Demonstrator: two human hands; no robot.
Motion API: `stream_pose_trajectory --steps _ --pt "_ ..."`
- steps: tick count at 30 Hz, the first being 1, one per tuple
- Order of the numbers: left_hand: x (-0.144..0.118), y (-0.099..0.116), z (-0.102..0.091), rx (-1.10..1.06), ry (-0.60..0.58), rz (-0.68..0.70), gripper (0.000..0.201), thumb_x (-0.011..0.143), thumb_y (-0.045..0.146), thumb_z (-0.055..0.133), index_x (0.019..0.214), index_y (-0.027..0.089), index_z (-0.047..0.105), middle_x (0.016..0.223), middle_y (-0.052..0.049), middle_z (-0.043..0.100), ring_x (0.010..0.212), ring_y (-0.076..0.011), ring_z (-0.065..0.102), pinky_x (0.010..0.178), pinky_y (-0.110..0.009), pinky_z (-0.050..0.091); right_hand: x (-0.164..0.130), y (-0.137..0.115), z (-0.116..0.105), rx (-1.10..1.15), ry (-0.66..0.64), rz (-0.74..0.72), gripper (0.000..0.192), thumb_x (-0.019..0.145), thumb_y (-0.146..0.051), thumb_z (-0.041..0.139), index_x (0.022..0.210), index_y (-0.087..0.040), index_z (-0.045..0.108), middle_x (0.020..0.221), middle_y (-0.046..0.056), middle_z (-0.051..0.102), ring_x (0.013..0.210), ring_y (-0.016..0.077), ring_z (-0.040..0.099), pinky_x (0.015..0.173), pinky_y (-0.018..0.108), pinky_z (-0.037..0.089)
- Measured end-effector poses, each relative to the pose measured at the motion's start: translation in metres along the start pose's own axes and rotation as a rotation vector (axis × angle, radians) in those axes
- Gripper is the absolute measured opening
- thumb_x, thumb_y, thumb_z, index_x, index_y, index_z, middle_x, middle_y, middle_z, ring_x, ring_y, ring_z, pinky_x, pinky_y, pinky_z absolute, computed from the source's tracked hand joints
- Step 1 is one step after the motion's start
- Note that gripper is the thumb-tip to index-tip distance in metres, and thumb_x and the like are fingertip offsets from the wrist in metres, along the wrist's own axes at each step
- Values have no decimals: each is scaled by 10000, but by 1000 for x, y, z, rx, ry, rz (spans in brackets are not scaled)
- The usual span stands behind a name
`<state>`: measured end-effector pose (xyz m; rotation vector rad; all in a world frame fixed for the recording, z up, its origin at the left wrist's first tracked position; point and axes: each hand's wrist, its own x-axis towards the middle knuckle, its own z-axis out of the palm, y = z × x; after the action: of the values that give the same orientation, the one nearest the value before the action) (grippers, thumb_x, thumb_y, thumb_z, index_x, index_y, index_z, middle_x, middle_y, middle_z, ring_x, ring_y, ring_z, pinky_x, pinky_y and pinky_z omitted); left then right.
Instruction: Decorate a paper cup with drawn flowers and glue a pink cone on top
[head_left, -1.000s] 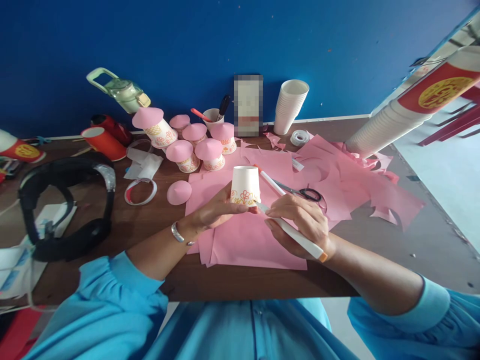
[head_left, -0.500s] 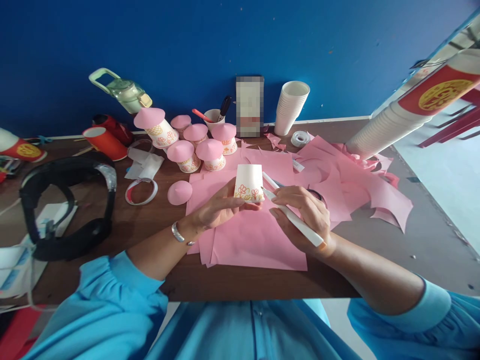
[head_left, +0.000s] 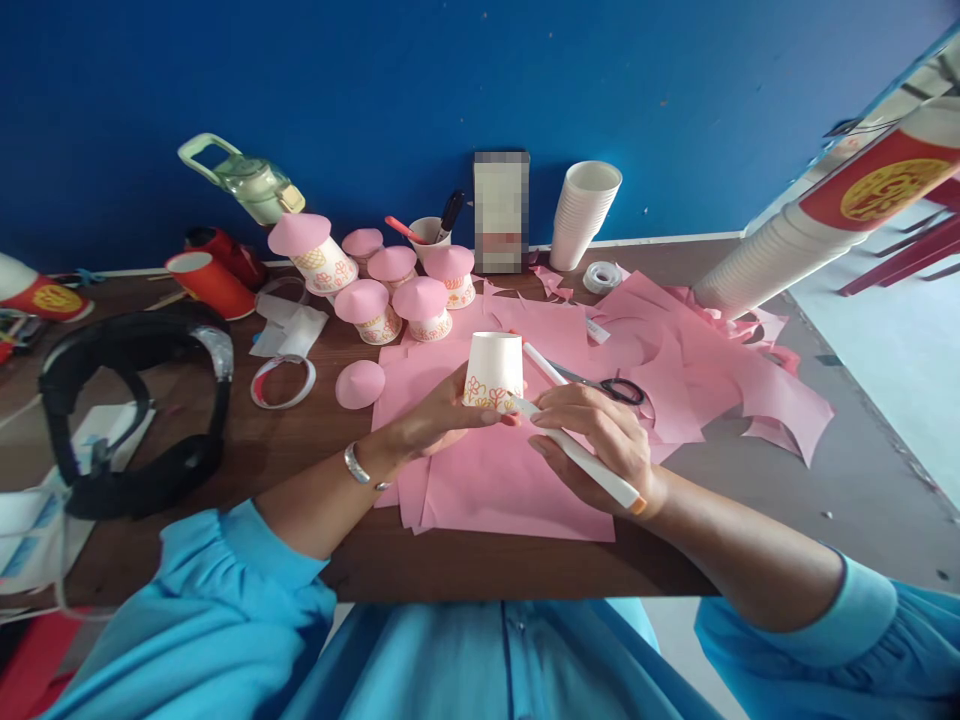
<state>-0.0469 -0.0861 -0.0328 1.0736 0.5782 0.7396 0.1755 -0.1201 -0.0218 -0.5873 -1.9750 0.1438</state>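
bench [head_left: 315, 420]: brown, with pink paper [head_left: 517, 470] spread on it | left hand [head_left: 431, 420]: wrapped around the upside-down white cup [head_left: 493, 370], holding it just above the pink paper | right hand [head_left: 600, 440]: closed on a white pen [head_left: 581, 458], right beside the cup | pen tip touches the cup's flower edge

A brown table [head_left: 315, 450] fills the middle of the frame. Pink paper sheets [head_left: 510, 480] lie at its center, scissors [head_left: 611, 385] just right, a tape roll [head_left: 601, 276] above, black headphones [head_left: 127, 410] at left.
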Motion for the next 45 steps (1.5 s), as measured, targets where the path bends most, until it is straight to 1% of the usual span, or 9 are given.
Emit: stream_pose_trajectory --steps 5,9,11,17,24,28,35,40,45 --pt "1 2 1 5 -2 -2 402 804 364 903 1150 245 737 1022 -49 733 1005 -236 698 952 -416 574 2 0 0 -32 1 -7 266 946 -89 687 1175 -219 649 861 24 741 733 182 739 612 326 643" --pt "0 9 6 8 6 6 367 760 451 930 1048 289 771 999 -41 723 1003 -249 690 935 -418 579 0 0 3 -50 11 -30 259 934 -74 693 1155 -204 653 840 22 731 717 182 724 603 313 620" --pt "-1 11 8 4 7 10 399 741 482 937 1058 303 775 1007 -40 721 1013 -255 688 938 -427 581 -2 1 4 -52 3 -32 272 928 -71 694 1166 -198 656 846 25 733 722 187 726 606 314 614" --pt "-1 9 8 18 37 -30 480 743 451 941 1136 268 735 1031 -47 711 1021 -257 690 942 -434 577 -2 1 5 -47 -16 -33 311 952 -89 683 1236 -213 645 870 32 750 765 196 749 641 317 632" --pt "0 6 5 -8 4 -49 460 773 399 937 1113 211 691 1016 -38 710 985 -221 683 954 -408 553 -2 1 5 -36 -20 -26 314 956 -90 691 1249 -197 654 874 41 750 759 200 746 635 321 627" --pt "2 -1 -1 -5 -15 -39 430 797 361 918 1131 201 700 1032 -56 735 991 -225 692 961 -409 552 -2 1 3 -46 -14 8 307 953 -108 699 1239 -210 661 885 34 747 735 195 734 622 324 622" --pt "3 -4 -3 -23 -21 -16 413 799 335 908 1140 209 714 1038 -62 757 994 -229 702 951 -396 555 1 0 2 -78 -11 4 269 938 -72 666 1162 -219 645 839 17 731 696 180 724 605 313 622" --pt "0 0 -1 -5 -9 -5 413 785 398 919 1093 210 719 1020 -53 734 1001 -227 684 951 -398 560 3 -3 1 -53 14 -29 268 909 -45 677 1121 -204 644 811 14 734 673 175 720 573 305 601" --pt "-2 2 -1 7 -15 -4 443 805 430 899 1164 241 720 1044 -50 730 1027 -249 688 974 -435 561 3 -5 0 -58 24 -37 243 934 -78 676 1124 -226 643 809 -1 734 657 165 706 557 305 592"
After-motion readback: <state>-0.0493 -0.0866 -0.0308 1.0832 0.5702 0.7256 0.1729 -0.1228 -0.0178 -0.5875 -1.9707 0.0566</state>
